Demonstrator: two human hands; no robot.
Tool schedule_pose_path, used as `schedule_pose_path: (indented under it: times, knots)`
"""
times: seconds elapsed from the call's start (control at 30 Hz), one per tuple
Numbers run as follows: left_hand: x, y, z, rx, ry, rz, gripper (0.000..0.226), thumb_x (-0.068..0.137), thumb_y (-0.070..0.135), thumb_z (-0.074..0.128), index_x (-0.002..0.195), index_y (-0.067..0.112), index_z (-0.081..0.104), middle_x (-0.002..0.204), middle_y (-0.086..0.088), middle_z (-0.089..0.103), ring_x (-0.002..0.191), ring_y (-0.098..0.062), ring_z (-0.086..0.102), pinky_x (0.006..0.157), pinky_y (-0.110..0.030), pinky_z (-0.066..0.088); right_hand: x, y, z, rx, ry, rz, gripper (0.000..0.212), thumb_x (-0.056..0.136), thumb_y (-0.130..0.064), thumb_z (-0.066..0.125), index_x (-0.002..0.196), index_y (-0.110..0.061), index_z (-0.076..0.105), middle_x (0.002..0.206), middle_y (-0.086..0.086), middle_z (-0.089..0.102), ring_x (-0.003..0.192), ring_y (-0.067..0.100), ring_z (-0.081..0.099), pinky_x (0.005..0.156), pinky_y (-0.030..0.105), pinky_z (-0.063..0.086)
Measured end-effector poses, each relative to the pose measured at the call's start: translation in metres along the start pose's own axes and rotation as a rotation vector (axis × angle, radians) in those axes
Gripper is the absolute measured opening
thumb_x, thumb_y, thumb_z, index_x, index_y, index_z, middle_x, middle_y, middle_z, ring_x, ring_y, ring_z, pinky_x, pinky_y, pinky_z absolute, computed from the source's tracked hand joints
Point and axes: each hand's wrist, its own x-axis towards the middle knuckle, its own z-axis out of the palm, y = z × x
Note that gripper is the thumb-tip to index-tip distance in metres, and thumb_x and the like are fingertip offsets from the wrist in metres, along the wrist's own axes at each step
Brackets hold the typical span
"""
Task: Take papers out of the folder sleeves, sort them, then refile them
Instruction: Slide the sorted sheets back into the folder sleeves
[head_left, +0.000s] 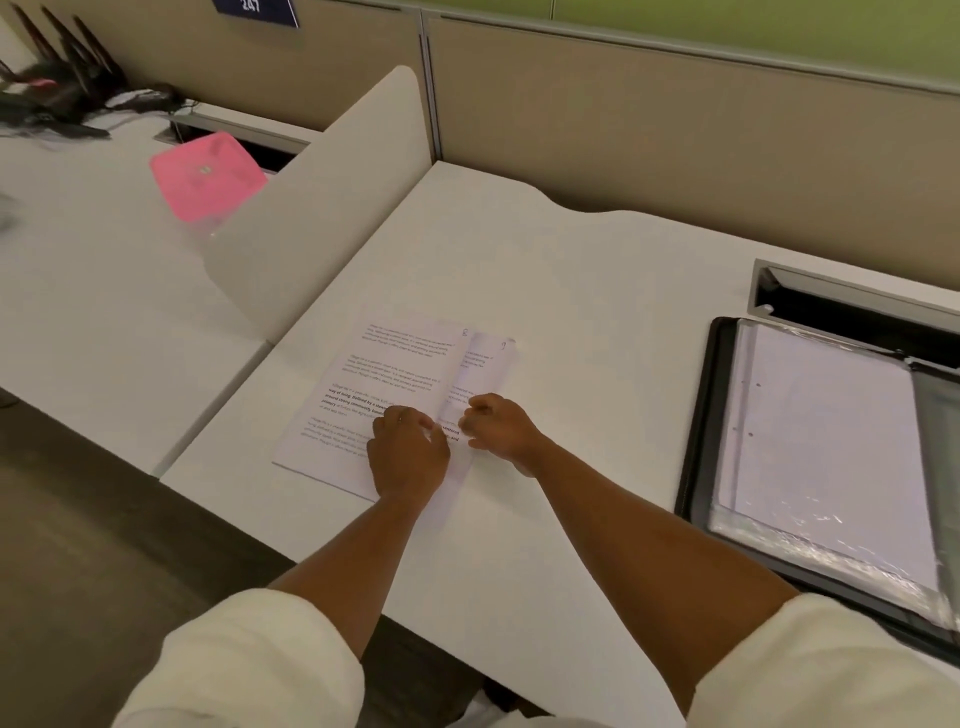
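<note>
- So we're at the white desk (571, 291), both arms out, cream sleeves (244, 670) rolled up past the elbows.
- Printed papers (374, 379) sit just left of the middle of our view, at about 12 o'clock from our hands. The top sheet has a handwritten 8 in its corner, and the sheet (488, 358) under it peeks out to the 3 o'clock side with a 9 on it.
- Our left hand (410, 452) lies palm down on the lower right part of the top sheet, fingers bent and pressing on the paper. We honestly can't tell if it's pinching an edge or just holding it flat.
- Our right hand (493, 423) is right beside it at 3 o'clock, fingers curled in, knuckles up, at the lower edge of the 9 sheet. Looks like it's gripping that sheet, but the fingertips are hidden.
- The black folder (701, 415) lies open at 3 o'clock from the papers, well apart from them. Its clear plastic sleeves (831, 467) show a white page inside.
- Off at 10 o'clock, past the white divider (322, 208), there's a pink case (208, 176) on the next desk, plus some dark stuff (57, 98) in the far corner, too blurry to call.
</note>
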Motion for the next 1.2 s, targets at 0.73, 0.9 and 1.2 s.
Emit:
schedule_pose_path:
  times: [0.73,0.9,1.2]
  knots:
    - [0.018,0.113,-0.024,-0.401,-0.236,0.346,0.017,0.089,0.043,0.067,0.079,0.03,0.063,0.081,0.015,0.065,0.081,-0.006,0.058,0.07,-0.02,0.047,-0.048,-0.01,-0.114,0.385,0.358,-0.076,0.019,0.096,-0.01,0.049,0.106,-0.016,0.064,0.101,0.003,0.07,0.088,0.023,0.069,0.069,0.032,0.058]
    - [0.011,0.152,-0.012,-0.332,-0.256,0.361,0.018,0.093,0.045,0.063,0.084,0.029,0.065,0.085,0.017,0.064,0.086,-0.005,0.058,0.07,-0.023,0.046,-0.078,0.016,-0.173,0.405,0.449,-0.067,0.016,0.096,-0.01,0.05,0.1,-0.017,0.064,0.102,0.003,0.069,0.09,0.022,0.068,0.072,0.033,0.057]
    - [-0.023,0.235,0.028,-0.42,-0.426,0.123,0.056,0.091,0.041,0.068,0.136,0.018,0.043,0.133,-0.006,0.056,0.115,-0.025,0.06,0.096,-0.038,0.053,-0.145,0.068,-0.26,0.438,0.594,-0.014,0.018,0.091,-0.004,0.052,0.093,-0.013,0.066,0.1,0.011,0.072,0.088,0.028,0.071,0.081,0.045,0.06]
